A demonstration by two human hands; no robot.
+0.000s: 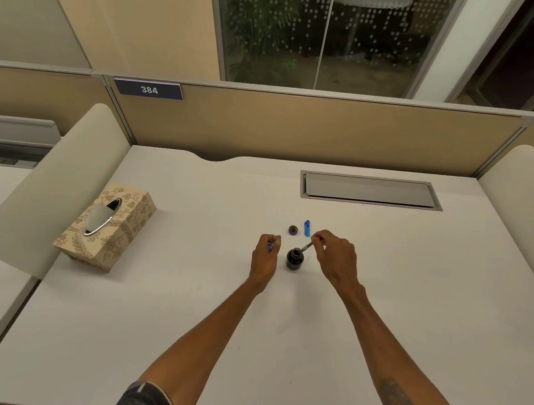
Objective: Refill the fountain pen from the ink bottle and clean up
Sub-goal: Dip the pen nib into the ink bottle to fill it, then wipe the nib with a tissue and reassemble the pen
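Observation:
A small dark ink bottle (294, 259) stands uncapped on the white desk (188, 292) between my hands. My right hand (335, 255) pinches the pen's slim inner section (307, 247), tilted with its lower end at the bottle's mouth. My left hand (266, 253) is closed around a blue pen part (270, 246), mostly hidden in the fist. Just behind the bottle lie its round cap (293, 230) and a blue pen cap (307, 228).
A patterned tissue box (110, 228) sits at the left of the desk. A grey cable flap (370, 190) is set into the desk at the back right. Low partitions close off the back and both sides.

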